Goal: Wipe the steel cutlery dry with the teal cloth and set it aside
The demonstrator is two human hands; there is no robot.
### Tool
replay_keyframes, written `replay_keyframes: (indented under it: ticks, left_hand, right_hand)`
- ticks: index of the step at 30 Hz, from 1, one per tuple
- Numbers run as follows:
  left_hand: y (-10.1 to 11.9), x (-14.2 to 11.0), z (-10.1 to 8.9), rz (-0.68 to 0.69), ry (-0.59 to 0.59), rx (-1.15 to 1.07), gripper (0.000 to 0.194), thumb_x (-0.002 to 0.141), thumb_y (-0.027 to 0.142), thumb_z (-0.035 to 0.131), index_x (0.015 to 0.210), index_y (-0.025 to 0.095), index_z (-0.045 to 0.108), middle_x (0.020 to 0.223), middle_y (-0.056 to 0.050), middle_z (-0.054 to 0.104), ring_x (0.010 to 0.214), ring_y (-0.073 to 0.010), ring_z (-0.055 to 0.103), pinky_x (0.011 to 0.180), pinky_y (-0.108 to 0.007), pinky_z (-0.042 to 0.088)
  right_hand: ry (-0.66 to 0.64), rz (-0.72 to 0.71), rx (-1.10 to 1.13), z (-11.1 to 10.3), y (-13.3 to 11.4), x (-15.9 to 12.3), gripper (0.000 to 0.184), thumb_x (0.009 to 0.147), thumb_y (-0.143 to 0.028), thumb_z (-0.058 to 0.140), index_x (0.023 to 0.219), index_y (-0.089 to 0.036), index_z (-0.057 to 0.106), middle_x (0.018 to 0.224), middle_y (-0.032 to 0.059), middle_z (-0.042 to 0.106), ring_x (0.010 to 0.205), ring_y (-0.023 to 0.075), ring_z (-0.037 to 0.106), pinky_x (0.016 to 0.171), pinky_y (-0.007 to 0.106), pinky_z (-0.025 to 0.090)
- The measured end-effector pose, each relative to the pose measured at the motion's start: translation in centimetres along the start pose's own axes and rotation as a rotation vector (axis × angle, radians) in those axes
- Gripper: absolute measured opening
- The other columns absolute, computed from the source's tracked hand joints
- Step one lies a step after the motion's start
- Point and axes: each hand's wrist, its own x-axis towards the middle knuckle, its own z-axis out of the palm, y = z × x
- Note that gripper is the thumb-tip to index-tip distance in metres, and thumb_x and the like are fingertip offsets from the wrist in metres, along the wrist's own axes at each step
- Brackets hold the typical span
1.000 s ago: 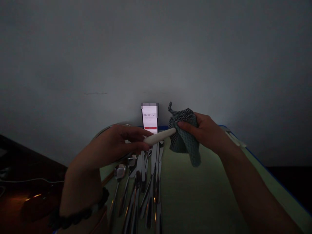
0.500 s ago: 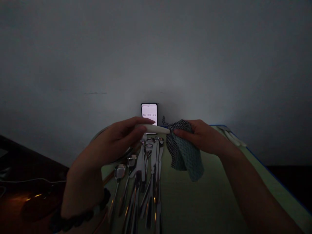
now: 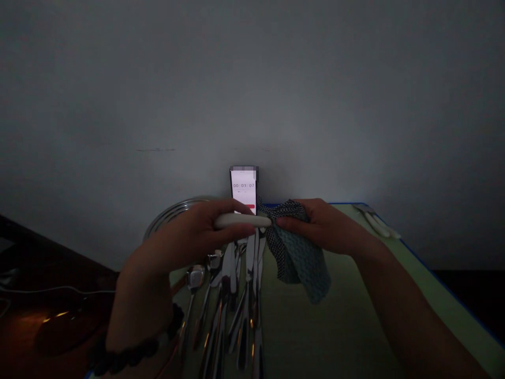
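My left hand (image 3: 185,239) is closed around a white-handled utensil (image 3: 240,220), held level above the table. My right hand (image 3: 327,226) grips a teal and checkered cloth (image 3: 298,252) wrapped over the utensil's right end, which is hidden inside the cloth. The loose part of the cloth hangs down toward the green mat. Both hands meet just in front of a lit phone.
Several metal spoons and knives (image 3: 232,295) lie in a row on the green mat (image 3: 315,326). A phone (image 3: 243,187) showing a timer leans on the wall. A round metal tray rim (image 3: 173,213) sits behind my left hand. White-handled utensils (image 3: 376,221) lie far right.
The utensil has gone from tilted to level and dropped slightly. My right hand has moved down and left along it, and the cloth now hangs lower.
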Motion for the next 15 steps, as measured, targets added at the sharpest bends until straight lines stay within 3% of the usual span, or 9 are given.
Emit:
replay_keyframes:
  ticks: [4,10,15]
  left_hand:
    - [0.0,0.31,0.02,0.034,-0.023,0.042,0.035,0.079,0.046,0.055,0.102,0.022,0.065,0.074,0.0,0.065,0.058,-0.012,0.057,0.047,-0.019,0.039]
    - [-0.09,0.05,-0.07,0.05,0.019,0.057,0.036,0.081,0.045,0.052,0.108,0.023,0.063,0.069,0.001,0.065,0.058,-0.0121,0.057,0.049,-0.02,0.039]
    - [-0.39,-0.08,-0.02,0.02,-0.07,0.049,0.035,0.083,0.049,0.05,0.099,0.021,0.065,0.068,0.001,0.062,0.054,-0.0109,0.054,0.045,-0.019,0.036]
  right_hand:
    - [-0.025,-0.011,0.004,0.11,-0.08,-0.03,0.019,0.084,-0.034,0.051,0.084,-0.016,0.059,0.074,0.0001,0.06,0.064,0.012,0.052,0.056,0.023,0.039]
    - [0.066,-0.074,0.023,0.01,-0.15,-0.16,0.011,0.083,-0.026,0.052,0.087,-0.017,0.058,0.077,-0.0002,0.06,0.066,0.0119,0.052,0.058,0.022,0.039]
    - [0.089,-0.117,0.014,0.02,-0.27,-0.1,0.014,0.082,-0.018,0.052,0.094,-0.017,0.059,0.081,-0.0003,0.061,0.069,0.0118,0.053,0.059,0.022,0.038]
